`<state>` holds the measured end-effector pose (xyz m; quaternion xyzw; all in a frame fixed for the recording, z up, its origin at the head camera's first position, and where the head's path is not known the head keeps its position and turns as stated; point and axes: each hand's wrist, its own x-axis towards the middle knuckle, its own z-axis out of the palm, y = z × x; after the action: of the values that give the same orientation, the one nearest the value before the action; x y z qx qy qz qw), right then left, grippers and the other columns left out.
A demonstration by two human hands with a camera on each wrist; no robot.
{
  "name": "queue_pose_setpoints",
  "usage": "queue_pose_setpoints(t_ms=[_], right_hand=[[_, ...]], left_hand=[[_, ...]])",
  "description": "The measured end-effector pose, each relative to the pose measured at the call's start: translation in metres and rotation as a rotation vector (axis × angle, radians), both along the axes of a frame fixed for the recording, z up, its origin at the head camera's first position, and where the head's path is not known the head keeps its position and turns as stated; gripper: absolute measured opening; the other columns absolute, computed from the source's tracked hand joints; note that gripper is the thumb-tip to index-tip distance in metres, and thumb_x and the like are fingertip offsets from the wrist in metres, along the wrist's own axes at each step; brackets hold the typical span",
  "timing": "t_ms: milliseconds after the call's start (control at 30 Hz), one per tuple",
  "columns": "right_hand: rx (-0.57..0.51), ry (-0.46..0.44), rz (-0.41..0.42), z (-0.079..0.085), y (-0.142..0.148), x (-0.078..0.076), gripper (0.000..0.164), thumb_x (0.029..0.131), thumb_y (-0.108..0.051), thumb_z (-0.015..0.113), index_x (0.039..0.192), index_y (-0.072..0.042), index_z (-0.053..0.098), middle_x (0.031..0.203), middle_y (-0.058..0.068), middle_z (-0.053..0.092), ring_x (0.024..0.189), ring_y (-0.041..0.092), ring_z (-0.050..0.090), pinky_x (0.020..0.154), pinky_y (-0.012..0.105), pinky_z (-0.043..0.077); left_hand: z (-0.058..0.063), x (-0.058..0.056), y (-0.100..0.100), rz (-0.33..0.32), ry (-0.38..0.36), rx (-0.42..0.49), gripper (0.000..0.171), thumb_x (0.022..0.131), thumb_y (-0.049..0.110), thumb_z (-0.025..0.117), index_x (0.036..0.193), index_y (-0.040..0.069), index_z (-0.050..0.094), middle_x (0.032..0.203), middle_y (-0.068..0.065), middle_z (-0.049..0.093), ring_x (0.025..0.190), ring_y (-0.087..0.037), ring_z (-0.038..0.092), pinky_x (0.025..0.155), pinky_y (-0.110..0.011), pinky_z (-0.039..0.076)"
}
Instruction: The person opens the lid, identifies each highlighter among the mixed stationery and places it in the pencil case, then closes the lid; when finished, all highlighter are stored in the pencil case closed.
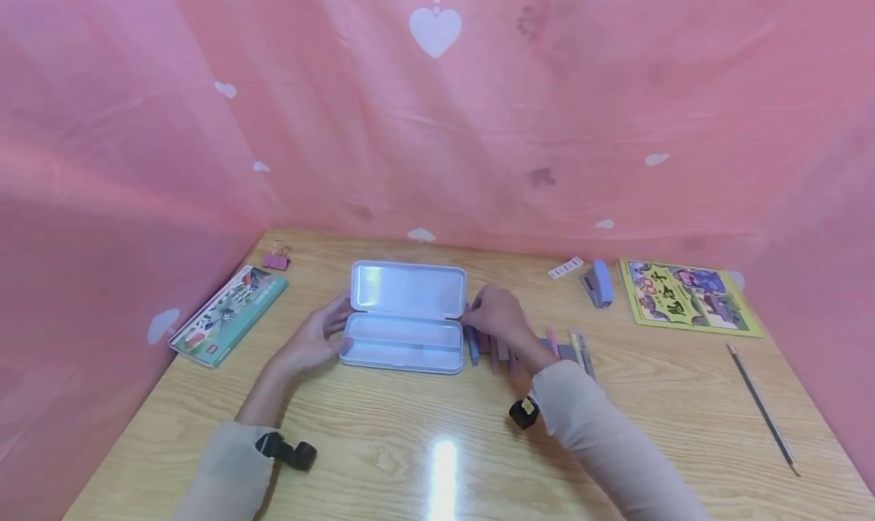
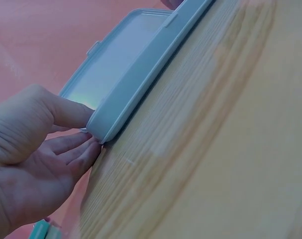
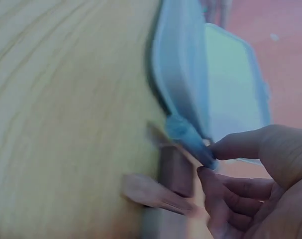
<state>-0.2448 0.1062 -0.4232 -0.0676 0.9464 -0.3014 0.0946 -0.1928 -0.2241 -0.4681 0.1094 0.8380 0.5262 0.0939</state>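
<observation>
An open light-blue pencil case (image 1: 402, 354) lies on the table, its lid (image 1: 410, 289) tipped back and its divided tray bare. At the case's left end my left hand (image 1: 316, 339) holds it, thumb at the rim and fingertips low against the side wall, as the left wrist view shows. Thumb and forefinger of my right hand (image 1: 497, 312) pinch the end of a blue pen (image 3: 188, 139) just beside the case's right end. Under and beside that hand lie a dark block-like piece (image 3: 176, 172) and a brownish pen-like piece (image 3: 153, 191), blurred in the right wrist view.
More pens (image 1: 581, 350) lie right of my right wrist. Farther right are a purple stapler (image 1: 598, 284), a small white strip (image 1: 566, 268), a yellow booklet (image 1: 690, 297) and a pencil (image 1: 762, 407). A green illustrated box (image 1: 229, 316) and a pink binder clip (image 1: 276, 260) lie left.
</observation>
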Motion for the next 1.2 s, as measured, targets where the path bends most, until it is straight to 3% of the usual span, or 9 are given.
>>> queue_pose_setpoints(t_ms=[100, 233, 400, 500, 667, 900, 1067, 1200], right_hand=[[-0.037, 0.037, -0.001, 0.011, 0.009, -0.002, 0.021, 0.081, -0.025, 0.069, 0.074, -0.005, 0.071, 0.065, 0.005, 0.064, 0.057, 0.017, 0.057, 0.049, 0.024, 0.048], [-0.039, 0.063, 0.011, 0.038, 0.02, -0.004, 0.018, 0.08, -0.02, 0.066, 0.085, -0.003, 0.071, 0.078, 0.007, 0.066, 0.065, 0.018, 0.058, 0.052, 0.024, 0.048], [-0.032, 0.125, 0.17, 0.071, 0.009, -0.005, 0.019, 0.081, -0.013, 0.065, 0.094, -0.001, 0.071, 0.084, 0.011, 0.07, 0.067, 0.018, 0.064, 0.053, 0.025, 0.053], [-0.024, 0.133, 0.298, 0.078, -0.013, -0.004, 0.022, 0.082, -0.01, 0.067, 0.099, 0.002, 0.07, 0.086, 0.012, 0.07, 0.069, 0.017, 0.066, 0.056, 0.024, 0.056], [0.033, 0.196, 0.47, 0.069, -0.059, -0.001, 0.019, 0.081, -0.007, 0.07, 0.098, -0.002, 0.072, 0.087, 0.009, 0.071, 0.073, 0.014, 0.065, 0.061, 0.021, 0.055], [0.077, 0.385, 0.652, 0.037, -0.115, 0.007, 0.009, 0.077, -0.002, 0.069, 0.082, -0.006, 0.074, 0.077, 0.002, 0.07, 0.068, 0.015, 0.061, 0.064, 0.027, 0.052], [0.333, 0.418, 0.651, 0.016, -0.141, 0.014, 0.008, 0.082, -0.008, 0.066, 0.089, -0.009, 0.071, 0.08, 0.001, 0.067, 0.076, 0.017, 0.061, 0.069, 0.029, 0.054], [0.55, 0.449, 0.672, 0.002, -0.152, 0.02, 0.012, 0.088, -0.011, 0.061, 0.097, -0.012, 0.068, 0.085, 0.001, 0.065, 0.083, 0.017, 0.062, 0.072, 0.03, 0.057]], left_hand=[[0.001, 0.0, 0.0, -0.01, 0.006, 0.019, 0.082, 0.086, 0.001, 0.061, 0.152, 0.022, 0.017, 0.147, -0.013, 0.037, 0.133, -0.033, 0.039, 0.111, -0.049, 0.032], [0.001, 0.001, -0.001, -0.018, 0.011, 0.042, 0.082, 0.085, -0.001, 0.062, 0.151, 0.021, 0.018, 0.146, -0.014, 0.039, 0.133, -0.034, 0.039, 0.111, -0.05, 0.032], [-0.001, 0.002, -0.004, -0.031, 0.024, 0.091, 0.082, 0.085, -0.004, 0.061, 0.151, 0.016, 0.018, 0.144, -0.018, 0.04, 0.132, -0.036, 0.039, 0.111, -0.049, 0.032], [-0.001, 0.002, -0.006, -0.039, 0.034, 0.112, 0.08, 0.085, -0.005, 0.06, 0.151, 0.014, 0.018, 0.143, -0.019, 0.041, 0.132, -0.036, 0.04, 0.111, -0.048, 0.033], [0.0, 0.001, -0.005, -0.037, 0.016, 0.097, 0.079, 0.087, -0.002, 0.059, 0.152, 0.015, 0.016, 0.144, -0.018, 0.04, 0.133, -0.035, 0.039, 0.111, -0.047, 0.033], [-0.001, 0.0, -0.005, -0.018, 0.027, 0.12, 0.08, 0.085, -0.004, 0.061, 0.151, 0.014, 0.02, 0.139, -0.021, 0.045, 0.128, -0.036, 0.044, 0.109, -0.047, 0.037], [0.001, 0.0, -0.005, -0.017, 0.041, 0.145, 0.08, 0.082, -0.008, 0.062, 0.15, 0.008, 0.022, 0.137, -0.026, 0.045, 0.126, -0.04, 0.045, 0.107, -0.046, 0.039], [0.011, 0.004, -0.002, -0.033, 0.034, 0.157, 0.079, 0.082, -0.011, 0.06, 0.149, 0.003, 0.02, 0.136, -0.029, 0.045, 0.126, -0.043, 0.043, 0.107, -0.05, 0.037]])
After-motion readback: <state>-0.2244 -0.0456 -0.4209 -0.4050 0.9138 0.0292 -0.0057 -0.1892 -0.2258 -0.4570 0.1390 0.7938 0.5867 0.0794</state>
